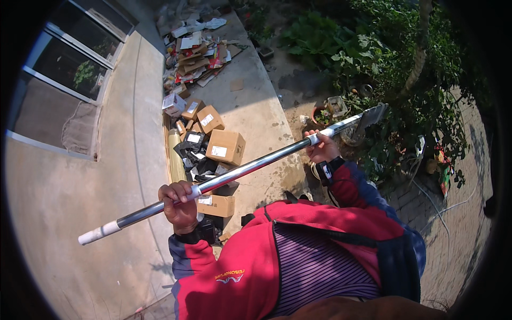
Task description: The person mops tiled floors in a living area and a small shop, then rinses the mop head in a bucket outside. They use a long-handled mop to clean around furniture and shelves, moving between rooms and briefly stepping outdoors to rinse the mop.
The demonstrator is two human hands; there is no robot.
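A long, shiny metal pole [250, 166] slants across in front of my chest, its left end lower in the picture than its right. White sleeves band it, and a white cap covers the left end. At the right end sits a flat greyish head [372, 118], partly lost against the leaves, so its kind is unclear. My left hand [180, 207] is wrapped round the pole beside a white collar. Farther up, my right hand [322, 149] grips it at another white sleeve. Both hands are closed.
Cardboard boxes [226, 147] and black plastic parcels [193, 143] lie along the wall [114, 160] at left. Flattened cardboard [194, 56] is heaped farther off. Bushes [394, 64], a flowerpot [320, 116] and a pale hose [437, 210] are at right.
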